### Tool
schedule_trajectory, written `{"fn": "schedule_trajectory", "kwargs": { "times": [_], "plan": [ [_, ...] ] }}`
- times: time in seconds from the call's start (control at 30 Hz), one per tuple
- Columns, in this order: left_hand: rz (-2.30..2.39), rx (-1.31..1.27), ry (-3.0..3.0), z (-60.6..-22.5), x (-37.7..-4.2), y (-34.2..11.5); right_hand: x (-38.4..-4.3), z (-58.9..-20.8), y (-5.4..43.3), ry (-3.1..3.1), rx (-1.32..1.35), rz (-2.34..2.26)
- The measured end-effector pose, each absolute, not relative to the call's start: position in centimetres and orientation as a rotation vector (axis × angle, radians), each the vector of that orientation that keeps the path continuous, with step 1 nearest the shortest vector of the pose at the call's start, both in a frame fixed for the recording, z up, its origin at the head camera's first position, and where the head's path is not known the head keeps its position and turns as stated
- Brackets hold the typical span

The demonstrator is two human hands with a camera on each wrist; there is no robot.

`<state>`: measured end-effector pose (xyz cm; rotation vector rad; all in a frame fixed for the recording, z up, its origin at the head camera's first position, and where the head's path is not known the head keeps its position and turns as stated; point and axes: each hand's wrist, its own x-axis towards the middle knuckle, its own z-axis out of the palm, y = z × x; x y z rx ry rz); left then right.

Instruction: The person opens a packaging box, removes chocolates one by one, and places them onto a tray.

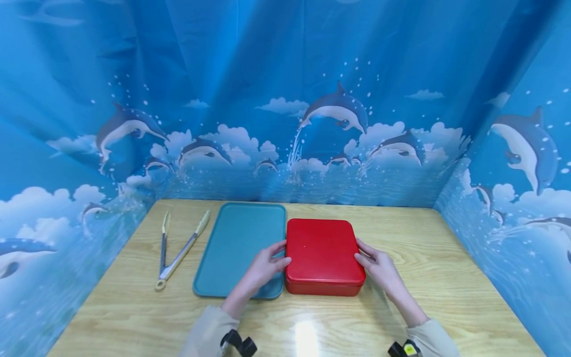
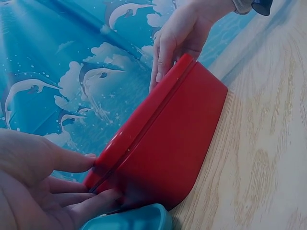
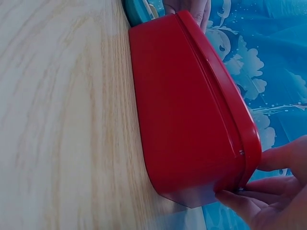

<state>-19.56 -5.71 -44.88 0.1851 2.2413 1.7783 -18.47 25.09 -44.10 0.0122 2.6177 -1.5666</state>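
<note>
A red square box (image 1: 324,254) with its lid (image 1: 322,248) fitted on sits on the table, beside the right edge of a teal tray (image 1: 241,248). My left hand (image 1: 263,270) reaches across the tray and holds the box's left side, thumb at the lid's rim and fingers lower on the wall. On the opposite side my right hand (image 1: 381,267) grips the box in the same way. The right wrist view shows the right thumb against the lid's edge and the fingers just under the seam. Whatever the box contains is hidden.
Metal tongs (image 1: 167,270) with pale tips lie spread apart to the left of the tray. The wooden table (image 1: 446,277) ends at a blue dolphin-print curtain (image 1: 285,124) that surrounds it at the back and both sides.
</note>
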Motion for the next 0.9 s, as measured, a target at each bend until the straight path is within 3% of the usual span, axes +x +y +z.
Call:
{"fn": "schedule_trajectory", "kwargs": {
  "times": [0.9],
  "plan": [
    [1.735, 0.101, 2.431, -44.36, -20.02, -4.84, -18.14, -43.55, 24.72, 2.654, -0.046, -1.511]
  ]
}}
